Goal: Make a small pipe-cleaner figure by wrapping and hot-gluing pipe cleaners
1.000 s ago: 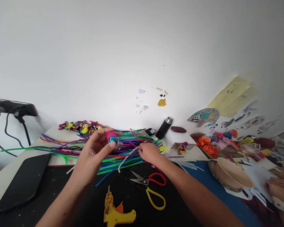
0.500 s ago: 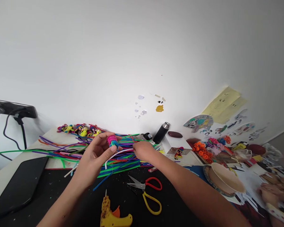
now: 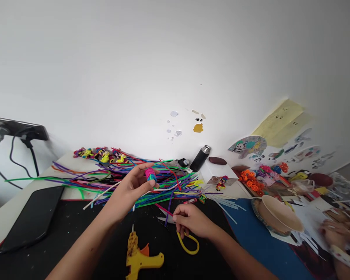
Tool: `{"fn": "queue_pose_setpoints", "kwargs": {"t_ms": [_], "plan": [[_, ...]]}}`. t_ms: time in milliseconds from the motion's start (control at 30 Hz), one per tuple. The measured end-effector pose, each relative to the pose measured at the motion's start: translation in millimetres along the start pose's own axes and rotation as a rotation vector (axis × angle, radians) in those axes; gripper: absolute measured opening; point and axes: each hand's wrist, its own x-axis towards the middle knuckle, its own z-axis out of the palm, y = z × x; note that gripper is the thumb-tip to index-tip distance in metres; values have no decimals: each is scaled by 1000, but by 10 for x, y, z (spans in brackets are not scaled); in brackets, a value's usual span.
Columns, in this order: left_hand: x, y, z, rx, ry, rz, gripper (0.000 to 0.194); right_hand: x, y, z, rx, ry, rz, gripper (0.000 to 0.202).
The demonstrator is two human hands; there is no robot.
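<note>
My left hand (image 3: 130, 191) is closed around a small coiled pipe-cleaner piece (image 3: 150, 174), pink on top with blue and green below, held above the pile. Over the black mat, my right hand (image 3: 193, 220) has its fingers curled together at the end of a pinkish-red pipe cleaner (image 3: 164, 209). Beneath that hand lie scissors; their yellow handle (image 3: 189, 251) and part of the blades show, while the red handle is hidden. A yellow glue gun (image 3: 138, 254) rests nearer to me. Behind both hands spreads a pile of coloured pipe cleaners (image 3: 163, 190).
Several small pipe-cleaner figures (image 3: 105, 156) sit at the back left. A dark phone-like slab (image 3: 33, 217) lies left. A black flask (image 3: 200, 158), a white box (image 3: 218, 171) and a bowl (image 3: 280, 214) stand to the right. Another person's hands (image 3: 335, 235) are at far right.
My right hand has come from the pile toward me, over the scissors, with the pinkish-red pipe cleaner at its fingers. My left hand still holds the coiled piece, slightly further right in view.
</note>
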Motion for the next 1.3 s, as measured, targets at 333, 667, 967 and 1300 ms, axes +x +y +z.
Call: {"fn": "queue_pose_setpoints", "kwargs": {"t_ms": [333,667,967,1300], "plan": [[47,-223,136,-7,-86,-134,44,-54,39,293,650,244,-162,50],[58,-386,200,-35,-71,-305,33,-82,-18,408,843,135,-175,44],[32,-585,352,148,-189,-326,47,-23,22,476,753,245,-212,48],[39,-566,361,149,-203,-324,51,-11,28,557,762,261,-221,50]]}}
